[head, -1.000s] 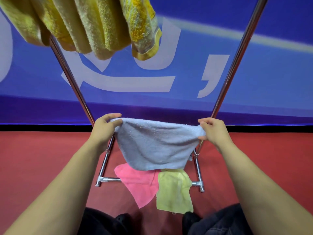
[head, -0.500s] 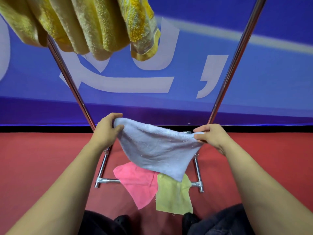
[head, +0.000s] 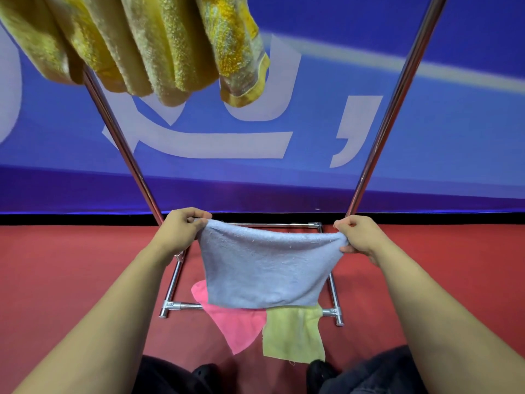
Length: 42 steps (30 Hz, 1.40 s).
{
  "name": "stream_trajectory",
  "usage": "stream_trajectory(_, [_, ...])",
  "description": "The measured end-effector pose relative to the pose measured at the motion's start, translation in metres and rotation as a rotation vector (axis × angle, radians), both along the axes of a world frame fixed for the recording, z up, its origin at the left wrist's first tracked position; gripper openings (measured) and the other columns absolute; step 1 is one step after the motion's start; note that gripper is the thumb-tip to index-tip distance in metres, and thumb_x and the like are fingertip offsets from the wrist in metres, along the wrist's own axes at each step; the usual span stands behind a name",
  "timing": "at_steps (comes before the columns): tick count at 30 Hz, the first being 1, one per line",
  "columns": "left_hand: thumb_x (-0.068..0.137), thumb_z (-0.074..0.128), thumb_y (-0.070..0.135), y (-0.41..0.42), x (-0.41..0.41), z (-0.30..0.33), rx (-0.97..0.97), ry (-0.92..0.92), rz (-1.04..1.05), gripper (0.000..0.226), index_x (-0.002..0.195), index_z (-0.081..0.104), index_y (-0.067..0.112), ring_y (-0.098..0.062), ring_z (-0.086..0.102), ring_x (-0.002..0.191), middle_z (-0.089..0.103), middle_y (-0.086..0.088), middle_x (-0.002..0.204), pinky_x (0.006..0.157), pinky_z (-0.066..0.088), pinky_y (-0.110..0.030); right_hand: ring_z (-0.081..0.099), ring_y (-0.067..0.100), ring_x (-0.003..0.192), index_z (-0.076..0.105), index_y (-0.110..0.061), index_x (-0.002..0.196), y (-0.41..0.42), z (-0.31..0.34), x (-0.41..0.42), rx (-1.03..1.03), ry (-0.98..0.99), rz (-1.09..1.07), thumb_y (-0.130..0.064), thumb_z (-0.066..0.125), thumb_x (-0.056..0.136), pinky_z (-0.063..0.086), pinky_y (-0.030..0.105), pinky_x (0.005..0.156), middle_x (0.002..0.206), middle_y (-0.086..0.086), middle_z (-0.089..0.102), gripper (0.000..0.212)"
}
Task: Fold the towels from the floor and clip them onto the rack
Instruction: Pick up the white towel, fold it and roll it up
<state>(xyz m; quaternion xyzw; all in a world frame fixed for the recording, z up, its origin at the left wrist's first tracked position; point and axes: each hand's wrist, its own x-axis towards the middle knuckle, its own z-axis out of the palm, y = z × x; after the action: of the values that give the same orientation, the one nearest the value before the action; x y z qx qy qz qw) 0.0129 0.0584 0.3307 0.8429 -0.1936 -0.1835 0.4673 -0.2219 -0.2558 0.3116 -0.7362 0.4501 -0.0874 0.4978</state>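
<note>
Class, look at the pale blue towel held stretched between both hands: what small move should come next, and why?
Probably bring the left hand across to the right hand, folding the pale blue terry towel in half. Each hand pinches a top corner, the towel hangs flat and open, and nothing shows it clipped to the metal rack yet.

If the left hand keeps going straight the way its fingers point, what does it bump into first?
The left hand pinches the blue towel, fingers pointing right. Going on, it probably meets only that towel, then the right hand at the other corner. Depth is hard to judge.
</note>
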Motion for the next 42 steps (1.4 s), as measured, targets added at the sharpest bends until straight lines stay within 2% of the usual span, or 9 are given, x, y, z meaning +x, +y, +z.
stream_trajectory(3, [0.096,0.064,0.004,-0.001,-0.001,0.001,-0.053,0.000,0.060,0.014,0.101,0.076,0.008,-0.022,0.064,0.079,0.072,-0.015,0.086,0.084,0.057,-0.037,0.058,0.016,0.081,0.071,0.008,0.100,0.004,0.006,-0.003,0.182,-0.120,-0.014,-0.025,0.069,0.095,0.061,0.025,0.068,0.093,0.010,0.062,0.034])
stream_trajectory(5, [0.093,0.069,0.006,0.001,0.001,0.001,-0.041,-0.025,0.085,0.012,0.101,0.077,0.008,-0.021,0.064,0.080,0.072,-0.009,0.086,0.091,0.056,-0.042,0.064,0.018,0.081,0.076,0.004,0.093,0.003,0.007,-0.006,0.178,-0.110,0.052,-0.019,0.080,0.086,0.060,0.031,0.073,0.090,0.015,0.073,0.024])
stream_trajectory(8, [0.089,0.076,0.015,0.002,0.002,0.002,0.072,-0.140,0.063,0.021,0.109,0.077,0.010,-0.020,0.065,0.082,0.071,-0.002,0.087,0.084,0.053,-0.034,0.070,0.027,0.081,0.078,-0.001,0.088,0.002,0.006,-0.008,0.006,0.007,0.155,-0.002,0.086,0.073,0.059,0.045,0.082,0.092,0.022,0.076,0.016])
stream_trajectory(14, [0.087,0.076,0.025,0.002,-0.003,0.008,0.245,-0.344,0.048,0.026,0.111,0.078,0.017,-0.024,0.069,0.103,0.077,-0.009,0.103,0.083,0.047,-0.028,0.055,0.012,0.058,0.073,-0.018,0.072,0.000,0.008,-0.005,-0.265,0.159,0.241,-0.013,0.078,0.085,0.046,0.025,0.057,0.064,0.000,0.065,0.015])
stream_trajectory(20, [0.091,0.066,0.027,0.000,-0.002,0.011,0.311,-0.422,0.033,0.012,0.093,0.072,0.017,-0.024,0.057,0.080,0.066,-0.005,0.087,0.071,0.040,-0.032,0.062,0.021,0.071,0.071,-0.023,0.068,-0.006,0.010,-0.008,-0.392,0.116,0.195,-0.025,0.080,0.085,0.044,0.029,0.062,0.074,0.001,0.070,0.019])
stream_trajectory(24, [0.095,0.063,0.029,0.003,0.009,0.004,0.193,-0.382,0.039,0.018,0.082,0.062,0.016,-0.030,0.061,0.077,0.063,-0.007,0.085,0.062,0.039,-0.032,0.062,0.015,0.086,0.074,-0.009,0.075,-0.006,0.016,-0.011,-0.385,-0.069,0.134,-0.027,0.081,0.084,0.049,0.033,0.083,0.094,-0.003,0.067,0.022])
stream_trajectory(29, [0.093,0.069,0.041,0.007,0.009,0.005,-0.184,-0.069,0.200,0.026,0.091,0.069,0.014,-0.022,0.066,0.083,0.072,-0.004,0.090,0.084,0.056,-0.048,0.060,0.015,0.073,0.071,0.000,0.085,-0.001,0.026,-0.011,-0.016,-0.423,-0.060,-0.029,0.081,0.085,0.054,0.025,0.064,0.077,0.007,0.067,0.030])
stream_trajectory(34, [0.083,0.084,0.025,0.003,0.002,0.020,-0.498,0.060,0.324,0.026,0.094,0.075,0.003,-0.012,0.070,0.072,0.076,0.000,0.077,0.073,0.058,-0.033,0.060,0.016,0.079,0.071,-0.005,0.085,0.001,0.031,-0.006,0.143,-0.640,-0.205,-0.018,0.079,0.086,0.057,0.017,0.066,0.081,0.009,0.063,0.016])
stream_trajectory(42, [0.095,0.071,0.017,0.005,0.004,0.025,-0.570,0.067,0.300,0.010,0.100,0.076,0.009,-0.010,0.073,0.080,0.078,0.001,0.084,0.081,0.061,-0.030,0.056,0.020,0.086,0.069,0.007,0.100,-0.004,0.026,-0.007,0.208,-0.659,-0.166,-0.020,0.064,0.099,0.060,0.022,0.076,0.092,0.015,0.059,0.027])
